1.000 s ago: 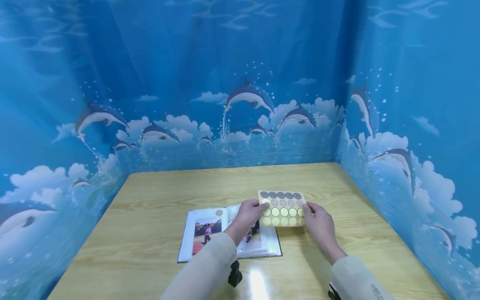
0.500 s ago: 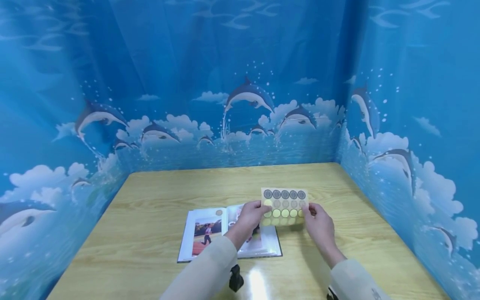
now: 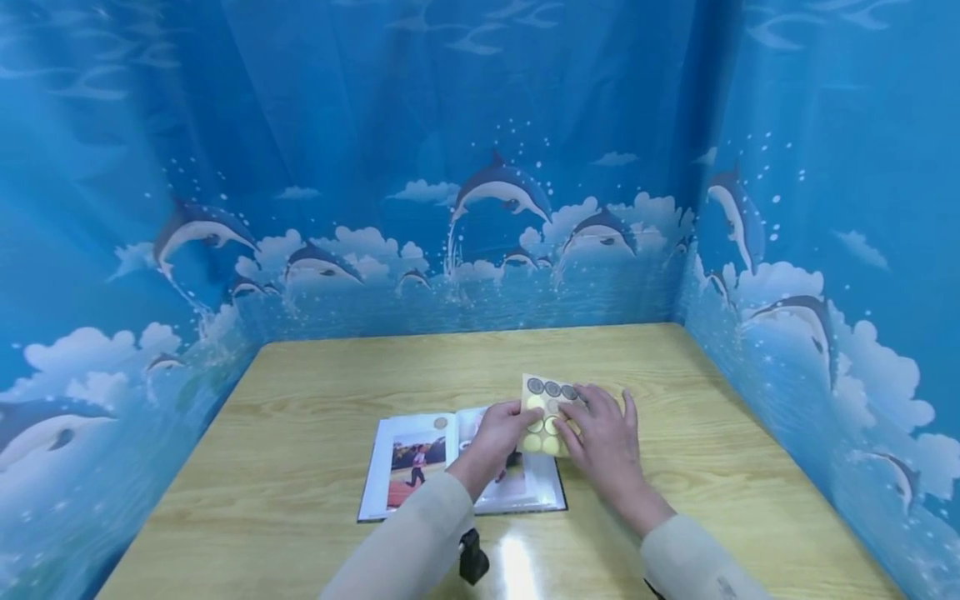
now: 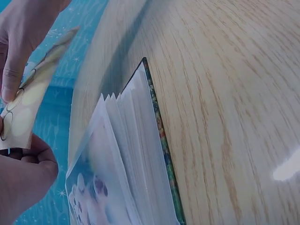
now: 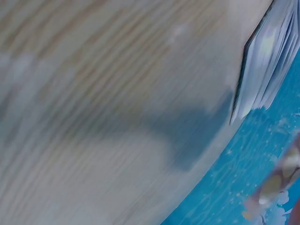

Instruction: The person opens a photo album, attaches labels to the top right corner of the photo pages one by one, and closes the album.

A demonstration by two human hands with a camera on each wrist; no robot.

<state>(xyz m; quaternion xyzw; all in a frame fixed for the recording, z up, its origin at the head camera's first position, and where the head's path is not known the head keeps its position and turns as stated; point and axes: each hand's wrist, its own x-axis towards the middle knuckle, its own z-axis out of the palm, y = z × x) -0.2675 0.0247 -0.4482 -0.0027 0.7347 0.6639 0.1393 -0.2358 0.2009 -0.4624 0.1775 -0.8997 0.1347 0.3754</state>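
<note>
My left hand pinches the left edge of a sheet of round stickers, thumb on its front. The sheet is held up above an open photo album, with rows of dark and gold coin-like circles showing. Over the sheet's right part lies my right hand, fingers spread and fingertips at the stickers, covering that side. In the left wrist view the fingers of my left hand curl behind the sheet, while the right thumb points down at its face. The right wrist view catches only the blurred sheet.
The album lies on a wooden table; its left page bears a photo of a running person and a round sticker. A blue dolphin-print curtain encloses the table's back and sides. A black device hangs at the left wrist.
My right hand has let go of the sheet's right edge and moved left across its front, fingers spreading over the stickers. The left hand keeps its grip, nearly still.
</note>
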